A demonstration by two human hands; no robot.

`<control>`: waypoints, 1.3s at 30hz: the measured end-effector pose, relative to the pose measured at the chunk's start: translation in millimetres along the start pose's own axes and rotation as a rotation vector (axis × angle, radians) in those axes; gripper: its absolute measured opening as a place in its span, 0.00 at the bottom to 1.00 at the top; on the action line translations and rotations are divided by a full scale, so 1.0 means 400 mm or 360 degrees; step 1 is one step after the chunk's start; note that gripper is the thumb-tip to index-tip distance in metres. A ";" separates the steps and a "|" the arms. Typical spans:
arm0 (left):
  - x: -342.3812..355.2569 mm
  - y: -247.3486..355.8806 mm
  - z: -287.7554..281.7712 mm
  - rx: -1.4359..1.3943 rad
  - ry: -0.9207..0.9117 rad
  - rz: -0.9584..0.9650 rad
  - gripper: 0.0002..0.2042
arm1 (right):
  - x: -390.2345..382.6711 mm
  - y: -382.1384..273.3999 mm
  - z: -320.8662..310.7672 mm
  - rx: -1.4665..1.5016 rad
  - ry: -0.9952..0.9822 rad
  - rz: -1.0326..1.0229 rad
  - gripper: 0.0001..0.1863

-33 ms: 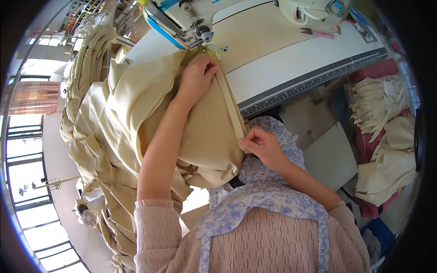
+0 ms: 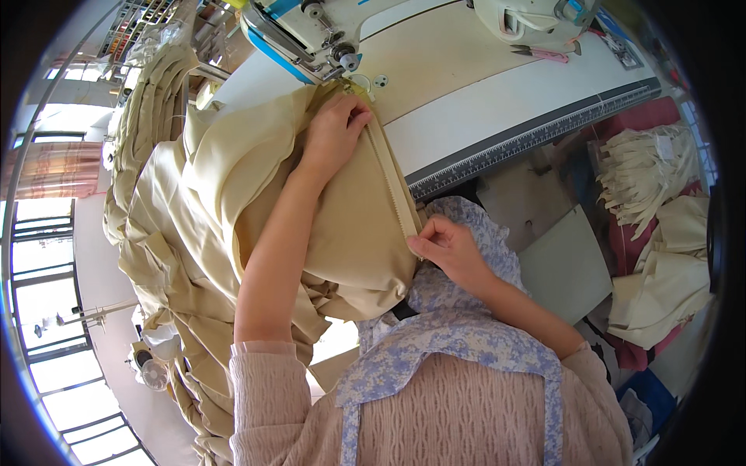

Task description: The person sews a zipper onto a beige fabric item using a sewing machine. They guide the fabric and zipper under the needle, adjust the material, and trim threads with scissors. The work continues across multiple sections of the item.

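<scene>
A large piece of khaki cloth (image 2: 350,241) lies from the sewing machine (image 2: 311,46) down over the table's front edge to my lap. Along its right edge runs a matching zipper (image 2: 386,175), stretched nearly straight between my hands. My left hand (image 2: 334,133) has its fingers curled and pressed on the cloth beside the zipper's upper end, just in front of the machine's needle area. What its fingertips pinch is partly hidden. Nearer to me, my right hand (image 2: 457,252) pinches the lower end of the zipper between thumb and forefinger.
A ruler strip (image 2: 536,138) lines the table's front edge. Thread snips with pink handles (image 2: 544,54) lie near the machine's right end. More khaki pieces hang at the left (image 2: 151,109). Bundled pale strips (image 2: 645,175) and folded cloth (image 2: 660,268) sit at the right.
</scene>
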State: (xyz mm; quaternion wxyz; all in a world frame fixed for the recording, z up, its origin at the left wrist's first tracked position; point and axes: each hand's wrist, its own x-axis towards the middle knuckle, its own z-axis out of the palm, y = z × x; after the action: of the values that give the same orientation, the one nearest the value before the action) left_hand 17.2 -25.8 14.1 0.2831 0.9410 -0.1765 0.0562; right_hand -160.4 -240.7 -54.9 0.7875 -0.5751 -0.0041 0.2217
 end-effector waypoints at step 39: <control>0.003 -0.012 0.041 0.0299 0.0357 0.0415 0.07 | 0.007 -0.005 0.008 0.0122 -0.0043 0.0196 0.10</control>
State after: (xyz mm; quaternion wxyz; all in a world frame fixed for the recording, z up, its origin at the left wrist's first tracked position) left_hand 20.2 -31.5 -1.6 0.2023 0.9203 -0.2581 0.2133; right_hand -158.2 -237.2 -52.8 0.7938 -0.5405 0.0291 0.2773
